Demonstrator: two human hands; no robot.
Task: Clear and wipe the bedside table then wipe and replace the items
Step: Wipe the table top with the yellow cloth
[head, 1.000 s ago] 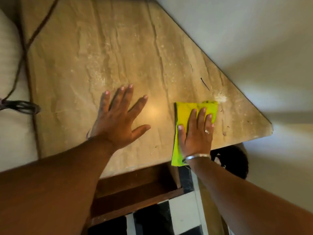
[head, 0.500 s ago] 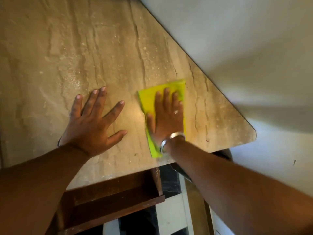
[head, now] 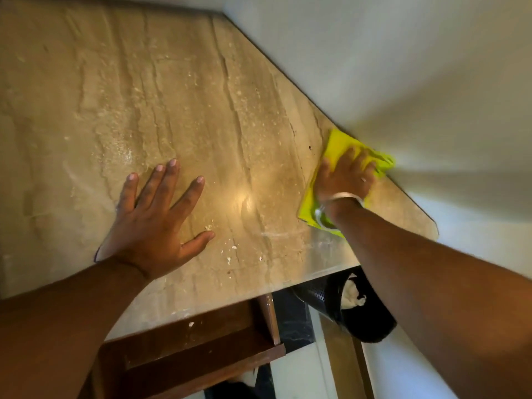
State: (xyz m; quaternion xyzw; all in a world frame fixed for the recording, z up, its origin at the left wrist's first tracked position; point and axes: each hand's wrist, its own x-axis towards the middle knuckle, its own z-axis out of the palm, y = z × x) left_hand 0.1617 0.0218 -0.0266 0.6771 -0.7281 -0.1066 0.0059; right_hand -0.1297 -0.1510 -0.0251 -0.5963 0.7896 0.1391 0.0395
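The bedside table [head: 172, 96] has a beige stone-patterned top with dust streaks and small white crumbs near its front edge. My left hand [head: 155, 223] lies flat on it, fingers spread, holding nothing. My right hand [head: 344, 177] presses a yellow-green cloth [head: 338, 146] onto the top at its right edge, where the table meets the wall. The cloth's far corner bunches against the wall. A silver bangle sits on my right wrist.
A white wall [head: 403, 67] runs along the table's right edge. Below the front edge an open brown wooden drawer [head: 195, 341] juts out. A black perforated bin [head: 339, 306] with white paper inside stands on the floor to the right of the drawer.
My right hand slid the cloth from the middle of the top out to the right edge against the wall. My left hand stayed flat on the table.
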